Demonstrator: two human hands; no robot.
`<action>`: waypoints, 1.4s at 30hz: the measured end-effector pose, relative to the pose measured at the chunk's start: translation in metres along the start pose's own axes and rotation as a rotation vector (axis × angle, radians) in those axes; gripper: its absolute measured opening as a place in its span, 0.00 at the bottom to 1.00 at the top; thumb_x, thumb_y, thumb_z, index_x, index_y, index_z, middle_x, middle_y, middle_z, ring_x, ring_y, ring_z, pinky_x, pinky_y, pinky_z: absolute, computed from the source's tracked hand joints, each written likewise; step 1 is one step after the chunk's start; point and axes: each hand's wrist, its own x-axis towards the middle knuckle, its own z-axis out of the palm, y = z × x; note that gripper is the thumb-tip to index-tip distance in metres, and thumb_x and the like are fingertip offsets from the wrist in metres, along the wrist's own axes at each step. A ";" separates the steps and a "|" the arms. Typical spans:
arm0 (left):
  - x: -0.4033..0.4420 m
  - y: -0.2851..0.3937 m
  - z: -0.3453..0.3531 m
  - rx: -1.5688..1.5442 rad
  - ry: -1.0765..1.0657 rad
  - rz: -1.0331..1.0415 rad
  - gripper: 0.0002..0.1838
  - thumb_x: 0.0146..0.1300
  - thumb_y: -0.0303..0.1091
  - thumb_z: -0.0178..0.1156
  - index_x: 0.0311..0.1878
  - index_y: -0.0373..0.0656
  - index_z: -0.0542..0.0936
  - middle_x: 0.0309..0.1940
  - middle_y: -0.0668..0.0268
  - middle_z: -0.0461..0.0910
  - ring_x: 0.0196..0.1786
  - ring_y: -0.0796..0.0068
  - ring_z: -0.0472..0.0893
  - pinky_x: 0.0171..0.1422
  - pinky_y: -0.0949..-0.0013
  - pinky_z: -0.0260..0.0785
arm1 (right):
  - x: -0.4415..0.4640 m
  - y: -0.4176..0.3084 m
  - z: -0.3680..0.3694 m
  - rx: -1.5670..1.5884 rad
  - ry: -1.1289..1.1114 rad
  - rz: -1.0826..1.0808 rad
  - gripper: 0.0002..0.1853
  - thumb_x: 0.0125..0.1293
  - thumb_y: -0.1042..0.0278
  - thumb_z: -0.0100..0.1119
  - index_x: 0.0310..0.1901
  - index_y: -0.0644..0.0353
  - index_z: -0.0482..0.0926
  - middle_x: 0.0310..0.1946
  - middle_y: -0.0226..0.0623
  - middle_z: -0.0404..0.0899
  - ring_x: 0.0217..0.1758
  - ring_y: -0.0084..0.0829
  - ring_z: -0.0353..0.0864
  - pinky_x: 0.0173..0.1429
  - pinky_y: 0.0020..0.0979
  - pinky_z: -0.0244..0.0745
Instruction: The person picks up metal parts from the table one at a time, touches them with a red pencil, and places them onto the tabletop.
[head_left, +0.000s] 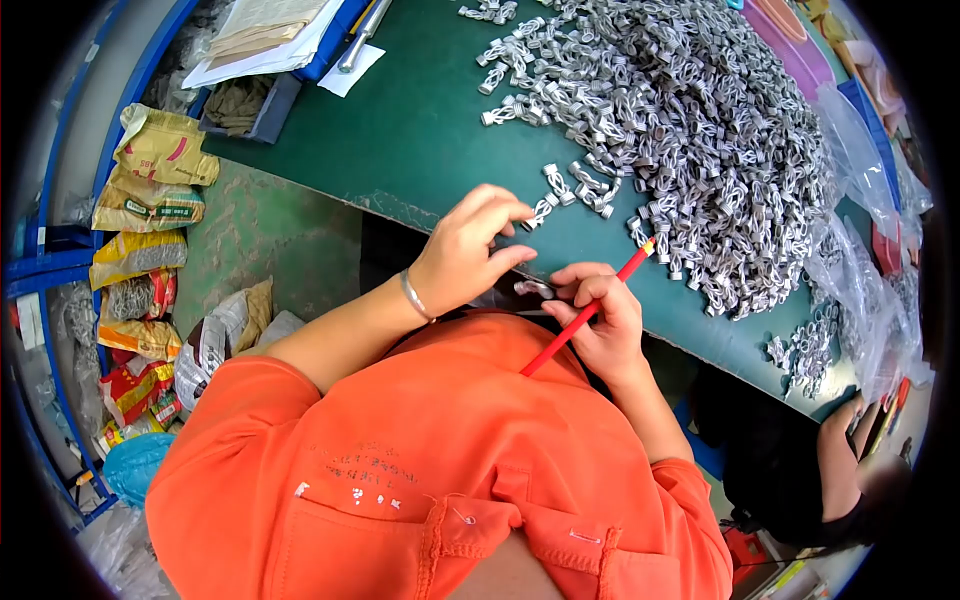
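My right hand point(607, 318) is closed around a red stick point(590, 318) with a pale yellow tip, which slants up over the table edge toward the parts. Between its thumb and fingertips I cannot make out whether anything else is held. My left hand point(468, 245), with a silver bangle at the wrist, hovers over the table's near edge, thumb and fingers apart, nothing seen between them. Just beyond its fingertips lies a small grey metal part point(541, 211), beside a few others. A large pile of such metal parts point(700, 130) spreads across the green table point(390, 130).
Papers point(265, 40) and a grey bin point(272, 112) sit at the table's back left. Clear plastic bags point(868, 290) hang at the right, above another person's arm point(838, 455). Filled sacks point(150, 205) stand on a blue-framed rack at the left. A smaller metal heap point(808, 350) lies near the right corner.
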 end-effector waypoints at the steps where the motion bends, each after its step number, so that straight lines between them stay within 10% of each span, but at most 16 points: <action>1: 0.004 -0.005 0.001 0.000 0.001 0.001 0.15 0.48 0.21 0.69 0.40 0.37 0.78 0.36 0.64 0.77 0.32 0.76 0.77 0.34 0.75 0.72 | 0.002 -0.001 0.000 -0.025 0.005 -0.004 0.16 0.50 0.85 0.67 0.30 0.59 0.67 0.38 0.42 0.79 0.34 0.31 0.77 0.34 0.26 0.72; 5: 0.009 -0.017 0.004 0.167 -0.046 0.140 0.10 0.53 0.20 0.66 0.40 0.36 0.79 0.36 0.64 0.78 0.33 0.77 0.79 0.36 0.74 0.73 | 0.002 0.005 -0.001 -0.089 0.092 0.063 0.16 0.51 0.85 0.67 0.30 0.60 0.67 0.39 0.42 0.79 0.34 0.28 0.77 0.33 0.25 0.70; 11: 0.008 -0.001 0.000 -0.778 -0.033 -0.614 0.07 0.65 0.25 0.58 0.43 0.33 0.78 0.35 0.64 0.81 0.32 0.81 0.80 0.38 0.78 0.76 | 0.007 0.003 0.003 0.158 0.235 0.200 0.09 0.64 0.86 0.53 0.34 0.62 0.65 0.41 0.41 0.77 0.39 0.23 0.77 0.41 0.22 0.74; 17: 0.002 0.007 -0.001 -1.006 -0.124 -0.744 0.08 0.67 0.28 0.56 0.45 0.33 0.78 0.33 0.64 0.81 0.32 0.79 0.81 0.38 0.77 0.75 | 0.014 -0.006 0.005 0.531 0.315 0.379 0.08 0.66 0.81 0.53 0.38 0.60 0.63 0.41 0.43 0.76 0.36 0.22 0.78 0.36 0.19 0.75; 29: -0.001 0.013 0.001 -0.898 -0.149 -0.571 0.09 0.66 0.28 0.58 0.44 0.32 0.79 0.33 0.63 0.82 0.34 0.78 0.82 0.40 0.75 0.77 | 0.009 -0.005 0.002 0.612 0.308 0.395 0.13 0.61 0.85 0.58 0.36 0.60 0.63 0.38 0.43 0.77 0.35 0.24 0.80 0.36 0.20 0.77; 35: -0.010 0.005 0.007 -0.846 -0.161 -0.404 0.07 0.60 0.18 0.60 0.42 0.31 0.77 0.43 0.59 0.78 0.45 0.73 0.80 0.47 0.72 0.77 | 0.009 -0.008 0.009 0.389 0.350 0.072 0.18 0.54 0.92 0.60 0.34 0.62 0.62 0.45 0.45 0.73 0.45 0.29 0.79 0.49 0.25 0.80; 42: -0.017 0.010 -0.003 -0.182 -0.283 0.098 0.06 0.51 0.19 0.65 0.34 0.37 0.81 0.37 0.62 0.79 0.38 0.69 0.80 0.41 0.71 0.74 | -0.002 -0.002 -0.007 0.183 0.108 0.016 0.15 0.53 0.85 0.66 0.30 0.61 0.66 0.35 0.44 0.80 0.30 0.23 0.76 0.34 0.23 0.73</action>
